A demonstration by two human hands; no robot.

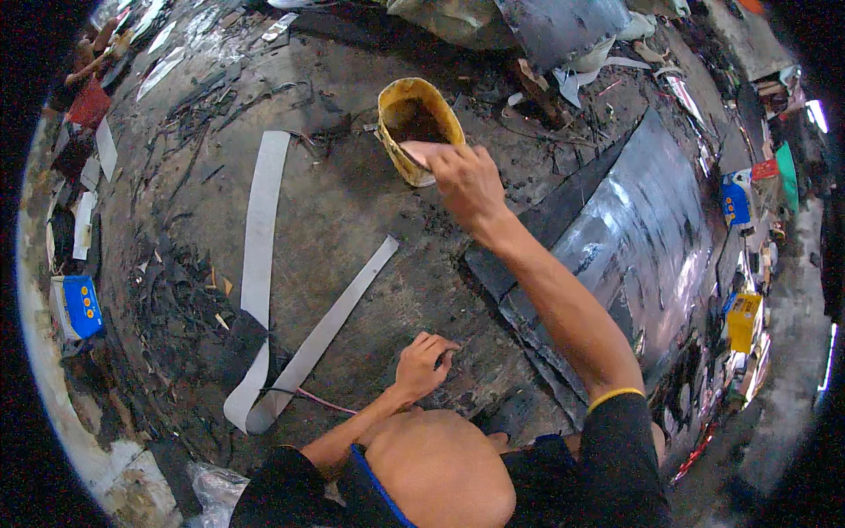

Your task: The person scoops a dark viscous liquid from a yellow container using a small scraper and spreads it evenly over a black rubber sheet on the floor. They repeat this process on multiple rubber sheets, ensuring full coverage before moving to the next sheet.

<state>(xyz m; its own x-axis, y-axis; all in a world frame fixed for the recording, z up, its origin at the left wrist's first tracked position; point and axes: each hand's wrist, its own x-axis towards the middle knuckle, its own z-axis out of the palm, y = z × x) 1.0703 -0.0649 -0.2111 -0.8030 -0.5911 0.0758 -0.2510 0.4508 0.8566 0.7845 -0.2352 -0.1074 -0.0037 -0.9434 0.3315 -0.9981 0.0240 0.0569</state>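
Observation:
My right hand is closed at the near right rim of a yellow, stained container that has dark residue inside. Its fingers grip a pale, flat piece that dips into the container's mouth; its exact kind cannot be made out. Lower down, above the floor, my left hand has its fingers curled together. A small dark bit may be between its fingertips, too small to name. To the left lies a long grey strip, folded back on itself near my left forearm.
Dark, shiny sheets are stacked on the right. Black scraps litter the concrete floor at left. Blue boxes and a yellow box stand along the sides. Grey sacks lie at the far edge.

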